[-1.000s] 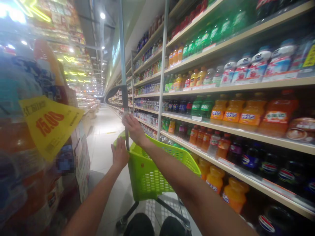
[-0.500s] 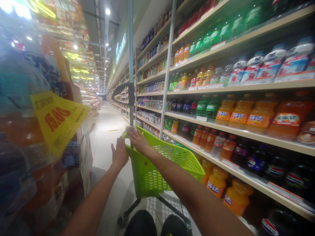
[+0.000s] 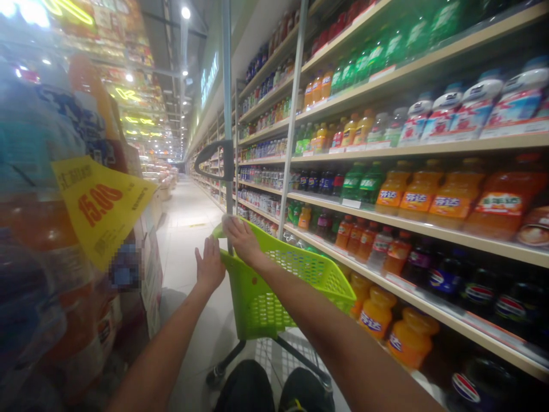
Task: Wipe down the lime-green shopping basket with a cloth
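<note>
A lime green shopping basket (image 3: 274,297) on a wheeled frame stands in front of me in a store aisle. A grey upright pole (image 3: 227,103) with a curved black handle (image 3: 212,157) rises from its near rim. My right hand (image 3: 240,237) is closed round the base of the pole at the basket's rim. My left hand (image 3: 209,266) rests flat against the basket's near left corner, fingers stretched upward.
Shelves of soft drink bottles (image 3: 407,194) run along the right, close to the basket. A stack of packed drinks with a yellow price tag (image 3: 100,206) stands close at the left. The tiled aisle floor (image 3: 189,217) runs ahead. My dark shoes (image 3: 274,392) show below.
My right hand has slid down the pole from higher up to the basket's rim. The view has shifted slightly; the left hand stays on the corner.
</note>
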A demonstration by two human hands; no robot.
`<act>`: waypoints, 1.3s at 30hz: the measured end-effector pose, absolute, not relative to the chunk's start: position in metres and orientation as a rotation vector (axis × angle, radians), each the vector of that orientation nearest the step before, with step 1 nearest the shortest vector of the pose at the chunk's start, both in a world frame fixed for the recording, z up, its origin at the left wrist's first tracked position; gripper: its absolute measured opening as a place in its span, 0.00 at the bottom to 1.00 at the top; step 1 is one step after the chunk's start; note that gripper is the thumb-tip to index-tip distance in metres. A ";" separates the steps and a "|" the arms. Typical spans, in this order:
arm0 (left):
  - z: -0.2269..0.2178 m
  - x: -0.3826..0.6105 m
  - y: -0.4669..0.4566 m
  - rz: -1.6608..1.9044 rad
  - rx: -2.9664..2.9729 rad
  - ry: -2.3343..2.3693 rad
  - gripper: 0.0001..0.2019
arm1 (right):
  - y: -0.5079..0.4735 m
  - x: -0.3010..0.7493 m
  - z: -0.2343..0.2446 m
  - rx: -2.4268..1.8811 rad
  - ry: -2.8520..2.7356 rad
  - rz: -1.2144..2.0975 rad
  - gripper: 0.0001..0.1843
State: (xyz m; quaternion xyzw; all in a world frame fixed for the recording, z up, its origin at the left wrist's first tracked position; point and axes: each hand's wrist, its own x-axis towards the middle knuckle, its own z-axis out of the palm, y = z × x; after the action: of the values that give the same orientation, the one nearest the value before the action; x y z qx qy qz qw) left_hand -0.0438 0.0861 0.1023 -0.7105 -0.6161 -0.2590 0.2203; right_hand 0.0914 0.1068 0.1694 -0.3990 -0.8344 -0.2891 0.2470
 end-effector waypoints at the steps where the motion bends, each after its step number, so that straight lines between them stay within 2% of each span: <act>1: 0.100 -0.044 0.086 -0.714 -1.965 -1.700 0.33 | 0.106 0.092 0.159 -1.088 -2.290 -0.783 0.27; 7: 0.092 -0.046 0.086 -0.693 -1.970 -1.665 0.35 | 0.104 0.093 0.114 -1.068 -2.346 -0.768 0.23; 17: 0.104 -0.043 0.082 -0.702 -1.983 -1.731 0.35 | 0.110 0.086 0.146 -1.077 -2.173 -0.702 0.25; 27: 0.081 -0.047 0.079 -0.640 -2.028 -1.737 0.35 | 0.106 0.085 0.080 -1.152 -2.353 -0.552 0.23; 35: 0.087 -0.045 0.081 -0.622 -2.035 -1.764 0.36 | 0.102 0.084 0.120 -1.083 -2.202 -0.585 0.22; 39: 0.083 -0.043 0.078 -0.599 -2.058 -1.754 0.36 | 0.101 0.089 0.103 -1.184 -2.279 -0.554 0.23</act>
State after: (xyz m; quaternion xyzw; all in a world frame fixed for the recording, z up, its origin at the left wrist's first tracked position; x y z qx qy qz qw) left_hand -0.0431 0.0782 0.0835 -0.7303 -0.6224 -0.2124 0.1850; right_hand 0.0886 0.1011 0.1027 -0.4359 -0.8388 -0.2038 0.2545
